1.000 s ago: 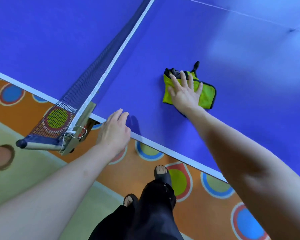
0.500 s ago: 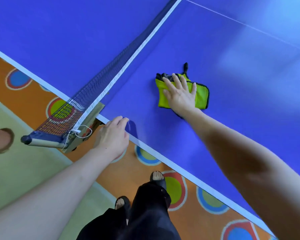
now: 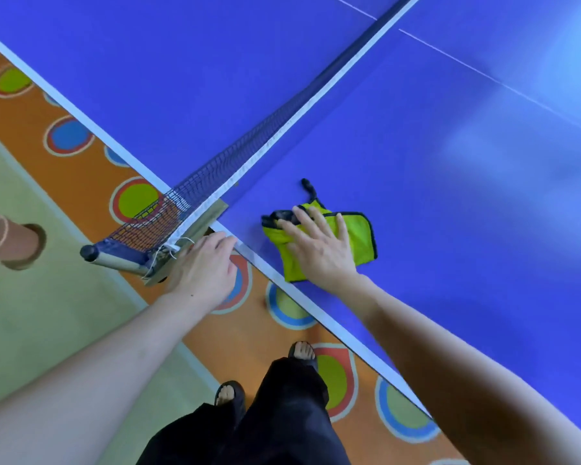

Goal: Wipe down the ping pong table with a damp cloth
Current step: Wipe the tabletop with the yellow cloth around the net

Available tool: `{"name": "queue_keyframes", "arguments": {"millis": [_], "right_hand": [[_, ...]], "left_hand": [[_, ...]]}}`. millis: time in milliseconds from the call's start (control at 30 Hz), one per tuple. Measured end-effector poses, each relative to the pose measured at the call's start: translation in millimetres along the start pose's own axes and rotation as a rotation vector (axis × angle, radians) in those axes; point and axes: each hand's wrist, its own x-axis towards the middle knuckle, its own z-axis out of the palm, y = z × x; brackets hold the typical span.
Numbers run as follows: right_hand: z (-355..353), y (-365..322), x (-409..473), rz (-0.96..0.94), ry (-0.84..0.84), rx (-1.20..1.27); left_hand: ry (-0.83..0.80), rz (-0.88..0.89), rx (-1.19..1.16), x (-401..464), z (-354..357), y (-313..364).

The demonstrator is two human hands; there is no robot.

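A folded lime-green cloth [image 3: 361, 237] with dark trim and a dark loop lies on the blue ping pong table [image 3: 450, 203], close to the white side line and just right of the net. My right hand [image 3: 319, 246] presses flat on the cloth with its fingers spread. My left hand [image 3: 203, 266] rests on the table's near edge beside the net clamp, fingers straight.
The dark net [image 3: 249, 152] with a white top band crosses the table; its post and clamp [image 3: 141, 260] jut out over the floor. Below are an orange floor with coloured circles, my feet [image 3: 302, 352] in sandals, and another person's foot [image 3: 10, 241] at left.
My right hand has slid the cloth back toward the near edge, next to the net's end. The left hand stays on the edge by the clamp. The view has shifted.
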Motion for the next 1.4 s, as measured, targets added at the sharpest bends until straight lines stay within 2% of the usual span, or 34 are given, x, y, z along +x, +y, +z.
{"name": "queue_keyframes", "arguments": {"millis": [133, 233, 300, 433, 567, 633, 733, 833, 900, 1033, 1167, 1400], "right_hand": [[-28, 61, 106, 0.284, 0.047, 0.082], [-27, 44, 136, 0.374, 0.064, 0.104], [-13, 6, 116, 0.284, 0.055, 0.079], [13, -79, 42, -0.033, -0.012, 0.030], [10, -65, 46, -0.190, -0.083, 0.007], [0, -34, 79, -0.126, -0.058, 0.002], [-19, 7, 146, 0.122, -0.004, 0.061], [-22, -1, 181, 0.277, 0.014, 0.102], [-13, -33, 167, 0.241, 0.009, 0.098], [2, -77, 110, -0.071, -0.056, 0.044], [-7, -42, 137, -0.159, -0.081, 0.004], [-40, 72, 220, 0.113, 0.045, 0.068]], "left_hand": [[0.040, -0.019, 0.003, 10, -10, 6], [0.091, -0.060, 0.003, 10, -24, 0], [0.100, -0.074, 0.013, 6, -30, -6], [0.083, -0.120, 0.014, -3, -36, -20], [0.057, -0.134, 0.014, -1, -34, -27], [0.054, -0.137, 0.000, 1, -30, -27], [0.065, -0.139, -0.010, 2, -23, -30], [0.068, -0.135, -0.009, 5, -22, -32], [0.064, -0.147, -0.021, 5, -25, -33], [0.046, -0.152, 0.000, 9, -32, -26], [0.043, -0.136, 0.032, 30, -38, -19], [0.081, -0.074, 0.060, 74, -26, 6]]}}
